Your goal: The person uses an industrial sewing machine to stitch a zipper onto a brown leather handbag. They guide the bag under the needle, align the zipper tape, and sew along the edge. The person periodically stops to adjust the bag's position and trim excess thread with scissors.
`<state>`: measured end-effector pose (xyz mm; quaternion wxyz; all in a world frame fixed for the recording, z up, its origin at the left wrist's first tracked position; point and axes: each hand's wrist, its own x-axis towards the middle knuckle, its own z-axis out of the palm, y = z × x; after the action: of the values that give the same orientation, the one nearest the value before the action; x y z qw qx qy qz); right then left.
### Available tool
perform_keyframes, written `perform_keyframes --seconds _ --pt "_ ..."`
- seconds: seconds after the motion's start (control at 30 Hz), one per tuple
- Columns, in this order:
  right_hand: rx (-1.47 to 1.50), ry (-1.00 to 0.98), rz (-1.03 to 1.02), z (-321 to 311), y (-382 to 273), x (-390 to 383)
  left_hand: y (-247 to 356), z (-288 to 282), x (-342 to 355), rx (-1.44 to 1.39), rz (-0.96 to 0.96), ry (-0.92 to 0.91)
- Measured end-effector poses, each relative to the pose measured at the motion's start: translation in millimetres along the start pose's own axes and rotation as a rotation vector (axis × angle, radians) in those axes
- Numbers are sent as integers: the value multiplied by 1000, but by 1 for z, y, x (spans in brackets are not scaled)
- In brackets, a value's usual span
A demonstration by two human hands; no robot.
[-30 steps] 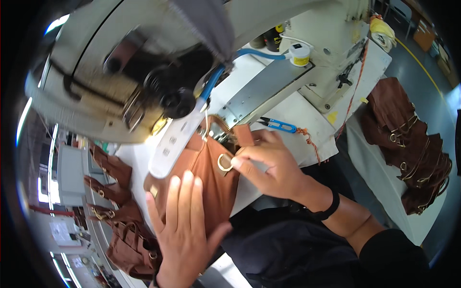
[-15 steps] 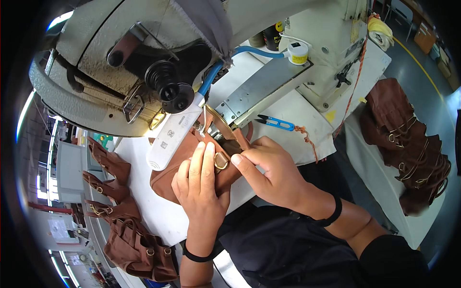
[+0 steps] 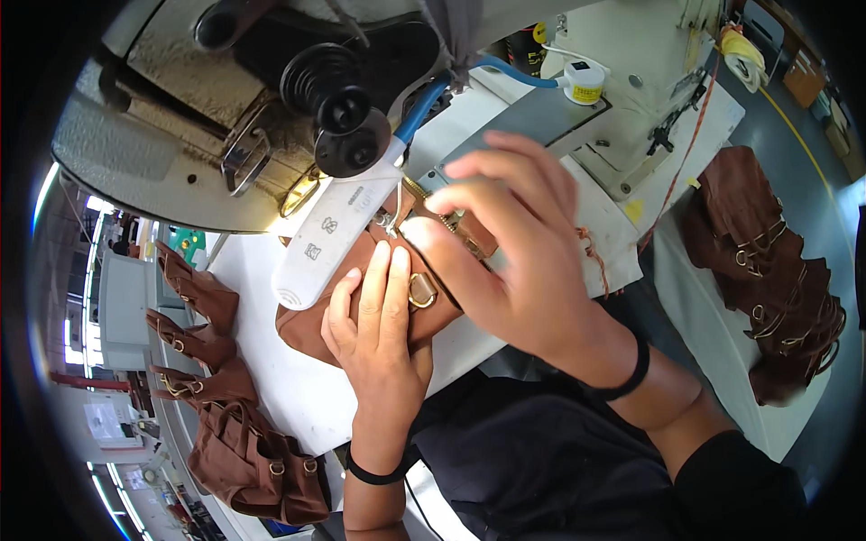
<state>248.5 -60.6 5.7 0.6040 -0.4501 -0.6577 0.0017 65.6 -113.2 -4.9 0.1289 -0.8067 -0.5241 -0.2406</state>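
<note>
A brown leather bag (image 3: pixel 311 329) with a brass D-ring (image 3: pixel 422 290) lies at the sewing machine (image 3: pixel 171 135), under its presser foot (image 3: pixel 388 222). My left hand (image 3: pixel 383 347) rests on the bag, fingers stretched out flat and pointing toward the foot, left of the D-ring. Above the bag's right side, my right hand (image 3: pixel 523 261) is raised with its fingers apart and nothing seen in it; it is blurred by motion. A zipper with brass teeth (image 3: pixel 417 189) runs along the bag's opening beside the foot. My right hand hides part of the bag's right edge.
A white lamp (image 3: pixel 329 234) on a blue flexible neck overhangs the bag. Several brown bags stand at the left (image 3: pixel 244 460), and more lie piled on a white surface at the right (image 3: pixel 767 270). A white-and-yellow round base (image 3: pixel 584 83) sits on the machine bed.
My right hand has let go of the bag's edge and lifted up and forward, opening its fingers and covering the blue thread snips. My left hand stays on the bag. The view has shifted slightly.
</note>
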Motion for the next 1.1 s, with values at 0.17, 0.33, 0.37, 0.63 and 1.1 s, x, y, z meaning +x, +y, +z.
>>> perform_keyframes --seconds 0.17,0.33,0.37,0.63,1.1 --pt "25 -13 68 32 8 5 0 -5 1 31 18 -28" --pt "-50 86 13 25 12 -5 1 2 2 12 36 -2" --pt "-40 111 -6 16 12 -7 2 1 6 12 40 6" --pt "431 -48 209 -26 -11 -77 4 13 2 32 36 74" --pt "1364 -715 948 -17 11 -31 13 5 1 88 11 103"
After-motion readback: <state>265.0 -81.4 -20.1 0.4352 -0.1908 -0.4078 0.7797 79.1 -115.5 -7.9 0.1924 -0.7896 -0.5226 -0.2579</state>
